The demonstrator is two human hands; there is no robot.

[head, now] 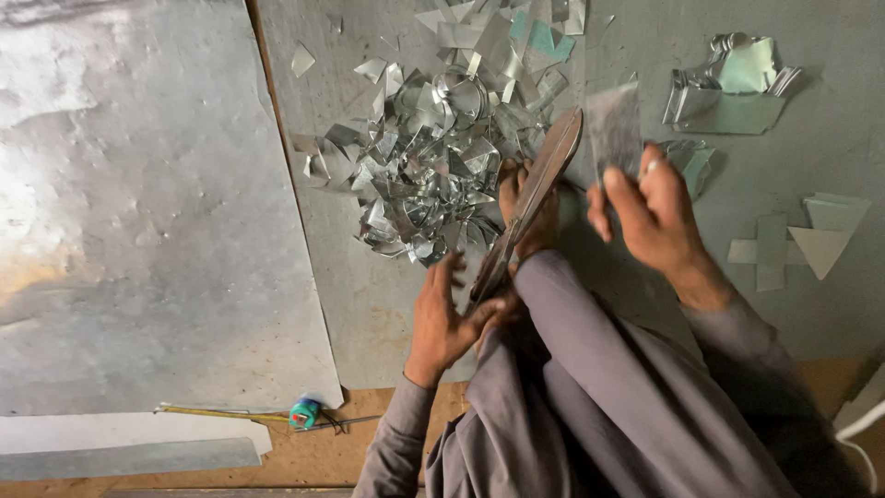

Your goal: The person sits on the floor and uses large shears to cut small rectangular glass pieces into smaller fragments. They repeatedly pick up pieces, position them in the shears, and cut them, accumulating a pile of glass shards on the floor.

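We sit on the floor with big metal shears [527, 207] between our two hands. Our left hand [444, 318] is closed around the low handles of the shears, down near our knee. The long blades point up and away from that hand, slanting a little to the right, so the tip ends just beside our right hand [650, 212].

Our right hand is pinched shut on a small piece of sheet metal [614, 129]. The fingers [599, 210] hold its bottom edge, and the piece stands up above the hand. It sits just to the right of the blade tip, very close, maybe touching; we cannot tell. The right hand is the one nearer to the piece, and the left hand is well apart from it.

Above and left of our left hand lies a heap of shiny scraps [429, 161]. Right of our right hand lie some flat cut shapes [802, 240]. Far left of our left hand lies a big metal sheet [138, 212], with a small tape measure [303, 413] below it.
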